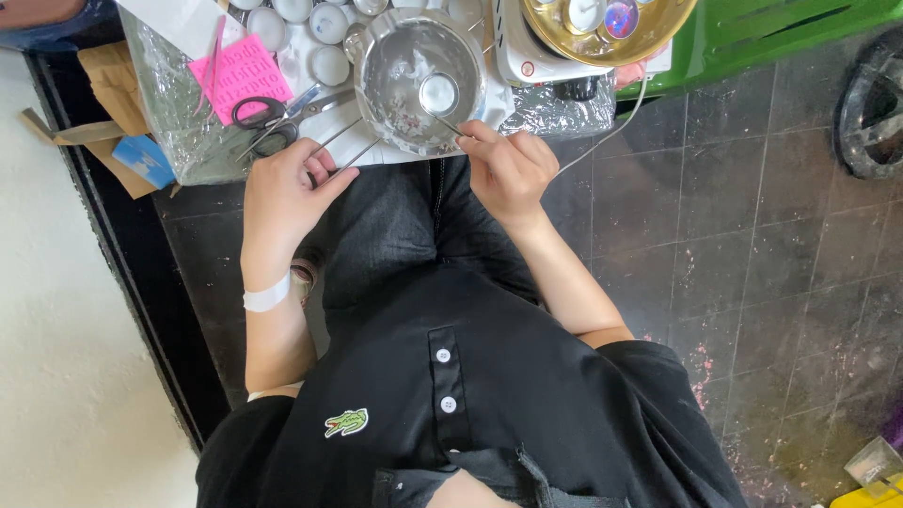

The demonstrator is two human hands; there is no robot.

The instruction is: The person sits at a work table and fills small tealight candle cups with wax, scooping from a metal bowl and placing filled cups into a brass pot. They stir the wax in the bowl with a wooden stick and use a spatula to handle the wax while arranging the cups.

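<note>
Head view: we looked straight down on a seated person at a foil-wrapped tray [174, 141]. The right hand [508, 169] pinched a thin metal rod whose end carried a small round cup [438, 93], resting inside a shiny steel bowl [414, 80] at the far centre. The left hand [282, 193] gripped a pair of long metal tweezers [343, 150], tips pointing toward the bowl's near-left wall.

Risk, in our judgement: the cup could tip off the slim rod and spill if the pinch loosened, and the bowl, sitting near the tray's near edge, could slide onto the lap if nudged.

The cup looked pale, shallow and glossy; its contents we couldn't tell. The bowl was dented-looking and reflective, with flecks at the bottom.

Scissors [273, 113] and a pink card [240, 71] lay left of the bowl, white round cups [329, 23] sat farther off, and a gold dish [602, 28] sat far right.
</note>
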